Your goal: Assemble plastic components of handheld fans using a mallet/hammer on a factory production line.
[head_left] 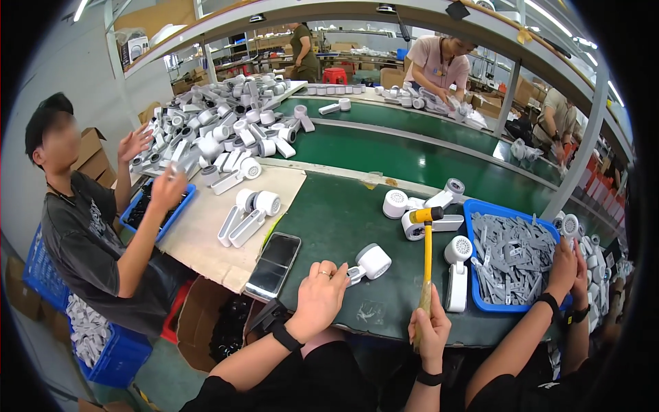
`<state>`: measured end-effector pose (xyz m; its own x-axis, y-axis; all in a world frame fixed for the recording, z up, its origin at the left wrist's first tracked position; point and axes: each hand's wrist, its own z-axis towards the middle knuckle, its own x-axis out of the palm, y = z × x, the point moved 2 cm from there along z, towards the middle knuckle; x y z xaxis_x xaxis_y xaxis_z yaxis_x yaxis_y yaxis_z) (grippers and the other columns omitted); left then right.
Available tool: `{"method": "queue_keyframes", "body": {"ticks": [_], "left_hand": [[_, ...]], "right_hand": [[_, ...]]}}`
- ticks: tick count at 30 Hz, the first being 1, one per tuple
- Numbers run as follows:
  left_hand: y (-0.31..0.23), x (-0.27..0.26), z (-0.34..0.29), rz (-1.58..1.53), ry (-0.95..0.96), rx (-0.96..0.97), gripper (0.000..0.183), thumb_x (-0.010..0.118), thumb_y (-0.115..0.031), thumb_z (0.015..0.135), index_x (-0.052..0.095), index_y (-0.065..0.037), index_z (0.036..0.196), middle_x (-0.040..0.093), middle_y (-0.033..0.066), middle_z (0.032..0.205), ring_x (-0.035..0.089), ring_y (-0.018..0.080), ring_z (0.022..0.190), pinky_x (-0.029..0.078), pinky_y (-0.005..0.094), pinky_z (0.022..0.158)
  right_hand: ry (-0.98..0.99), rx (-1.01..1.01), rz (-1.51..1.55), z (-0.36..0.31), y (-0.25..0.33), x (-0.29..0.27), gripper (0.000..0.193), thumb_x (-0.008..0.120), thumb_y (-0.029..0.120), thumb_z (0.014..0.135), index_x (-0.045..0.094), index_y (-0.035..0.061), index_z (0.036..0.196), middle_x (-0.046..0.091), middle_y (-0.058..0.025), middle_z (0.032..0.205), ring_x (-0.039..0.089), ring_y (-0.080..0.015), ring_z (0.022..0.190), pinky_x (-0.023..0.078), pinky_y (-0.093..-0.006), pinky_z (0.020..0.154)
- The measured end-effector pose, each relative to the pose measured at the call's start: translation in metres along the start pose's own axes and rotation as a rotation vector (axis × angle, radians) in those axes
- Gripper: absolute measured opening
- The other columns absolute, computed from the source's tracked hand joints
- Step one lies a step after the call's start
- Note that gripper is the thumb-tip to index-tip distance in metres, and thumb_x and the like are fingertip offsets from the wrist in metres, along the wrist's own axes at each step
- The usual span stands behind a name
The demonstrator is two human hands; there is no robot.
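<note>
A white device with a round head and a handle (374, 261) lies on the green table in front of me. My left hand (321, 294) is closed over its handle, most of which the fingers hide. Gripped upright in my right hand (430, 323) is a mallet (428, 250) with a yellow handle and a black-and-yellow head. The mallet's head is raised, apart from the device under my left hand. Similar white devices (457, 275) lie beyond the mallet and to its right. A phone (274, 264) rests left of my left hand.
A blue tray (470, 226) of grey plastic strips stands at right, where a neighbour's hands (566, 271) hold a white part. At left, a co-worker sits by a blue tray (168, 223) of black parts. White devices are heaped (226, 117) at the far left; a green conveyor (412, 154) runs behind.
</note>
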<state>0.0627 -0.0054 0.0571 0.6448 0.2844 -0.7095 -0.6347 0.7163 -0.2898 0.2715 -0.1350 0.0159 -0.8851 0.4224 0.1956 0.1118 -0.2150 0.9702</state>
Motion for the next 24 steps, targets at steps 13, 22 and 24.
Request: {"method": "queue_keyframes", "body": {"ticks": [13, 22, 24], "left_hand": [[0.0, 0.009, 0.005, 0.046, 0.005, -0.048, 0.029, 0.073, -0.016, 0.084, 0.073, -0.007, 0.112, 0.058, 0.005, 0.094, 0.055, 0.0253, 0.088, 0.048, 0.0383, 0.066], [0.001, 0.01, 0.0, 0.023, -0.003, -0.139, 0.028, 0.072, -0.018, 0.086, 0.075, -0.012, 0.113, 0.062, 0.0037, 0.094, 0.054, 0.0259, 0.091, 0.041, 0.0391, 0.073], [0.004, 0.012, -0.001, -0.047, -0.017, -0.205, 0.027, 0.072, -0.018, 0.086, 0.076, -0.014, 0.113, 0.064, 0.0039, 0.096, 0.053, 0.0265, 0.094, 0.038, 0.0397, 0.076]], "right_hand": [[0.022, 0.016, -0.065, 0.002, 0.0, 0.0, 0.061, 0.056, 0.004, 0.097, 0.036, 0.0054, 0.155, 0.058, -0.004, 0.073, 0.051, -0.0081, 0.051, 0.041, -0.0208, 0.043], [0.168, 0.053, -0.358, -0.045, 0.018, 0.003, 0.06, 0.061, 0.0, 0.094, 0.042, 0.0027, 0.151, 0.059, 0.0006, 0.072, 0.052, -0.0048, 0.054, 0.043, -0.0206, 0.049], [0.202, -0.003, -0.452, -0.057, 0.022, 0.005, 0.06, 0.065, 0.0, 0.092, 0.046, 0.0027, 0.148, 0.059, -0.0014, 0.071, 0.053, -0.0067, 0.055, 0.044, -0.0222, 0.052]]}}
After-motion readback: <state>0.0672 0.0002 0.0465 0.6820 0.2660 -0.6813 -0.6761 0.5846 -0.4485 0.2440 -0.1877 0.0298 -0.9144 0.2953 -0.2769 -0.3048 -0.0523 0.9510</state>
